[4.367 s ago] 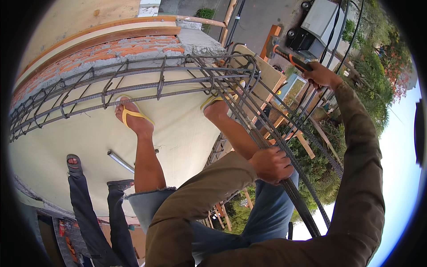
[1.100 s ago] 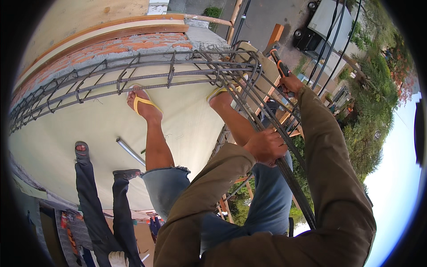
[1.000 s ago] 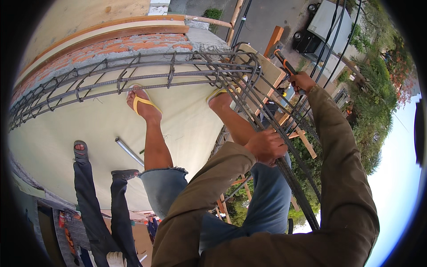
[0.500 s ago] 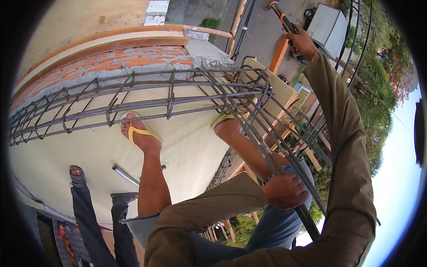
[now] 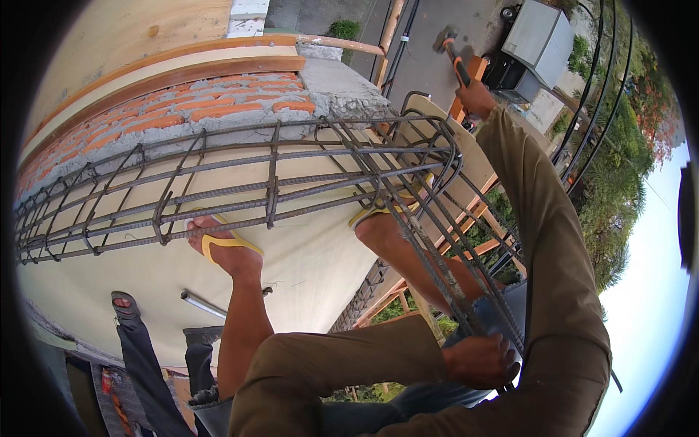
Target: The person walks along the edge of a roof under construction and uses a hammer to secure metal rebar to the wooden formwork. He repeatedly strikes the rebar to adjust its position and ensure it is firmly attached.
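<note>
In my right hand, raised at the upper right, is a hammer with a black and orange handle; its head is blurred by motion. Low on the right, my left hand is closed around rebar of the cage section that runs down toward me. A long rebar cage, tied with square stirrups, stretches from the left and meets that section at a corner. My feet, in yellow flip-flops, are apart, one beside the long cage and the other near the corner.
A pale board lies underfoot. Beyond the cage is a brick and mortar wall edge with timber strips. At the lower left stands another person in dark trousers, beside a metal tube. A street with a truck is far below; cables hang at right.
The hammer and my right hand have swung a little lower and leftward in view. My left hand sits lower and farther right. The whole view has shifted slightly.
</note>
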Tool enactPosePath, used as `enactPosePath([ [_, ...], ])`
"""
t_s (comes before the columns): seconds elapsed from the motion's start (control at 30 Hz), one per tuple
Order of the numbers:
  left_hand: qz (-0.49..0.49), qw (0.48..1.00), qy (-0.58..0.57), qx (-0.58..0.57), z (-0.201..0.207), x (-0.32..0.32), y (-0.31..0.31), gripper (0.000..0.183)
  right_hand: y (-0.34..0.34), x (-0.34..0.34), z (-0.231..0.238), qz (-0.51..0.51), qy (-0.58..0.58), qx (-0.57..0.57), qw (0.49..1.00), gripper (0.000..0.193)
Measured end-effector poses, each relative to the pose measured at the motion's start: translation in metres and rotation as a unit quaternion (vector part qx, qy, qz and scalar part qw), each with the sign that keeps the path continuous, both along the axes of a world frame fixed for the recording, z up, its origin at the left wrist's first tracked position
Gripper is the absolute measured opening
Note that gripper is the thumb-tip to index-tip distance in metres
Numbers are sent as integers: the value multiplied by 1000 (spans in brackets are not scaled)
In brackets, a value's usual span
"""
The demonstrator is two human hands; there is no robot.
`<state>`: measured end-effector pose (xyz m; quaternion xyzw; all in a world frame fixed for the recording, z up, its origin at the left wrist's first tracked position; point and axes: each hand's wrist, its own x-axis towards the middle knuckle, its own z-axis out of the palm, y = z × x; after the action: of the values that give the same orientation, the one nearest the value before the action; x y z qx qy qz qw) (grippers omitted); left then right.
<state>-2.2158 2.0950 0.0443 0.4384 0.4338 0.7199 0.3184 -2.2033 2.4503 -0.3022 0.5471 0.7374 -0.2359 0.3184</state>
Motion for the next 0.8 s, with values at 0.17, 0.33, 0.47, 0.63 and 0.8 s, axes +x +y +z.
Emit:
enactPosePath([
  [0.17,-12,1000,4,5,-5,2,1,19,63,-58,77,-171,4,-151,974,18],
  [0.33,-77,996,35,-4,-4,-9,4,18,124,-157,161,-35,268,70,960,26],
  [0.47,-74,997,23,-6,-3,-11,5,18,148,-168,107,-118,323,129,930,20],
  [0.63,-30,999,10,4,-3,-5,1,19,-13,-4,35,-60,2,-150,987,23],
  [0.8,-69,997,9,12,-3,0,3,20,72,-52,108,-126,-15,-154,980,28],
])
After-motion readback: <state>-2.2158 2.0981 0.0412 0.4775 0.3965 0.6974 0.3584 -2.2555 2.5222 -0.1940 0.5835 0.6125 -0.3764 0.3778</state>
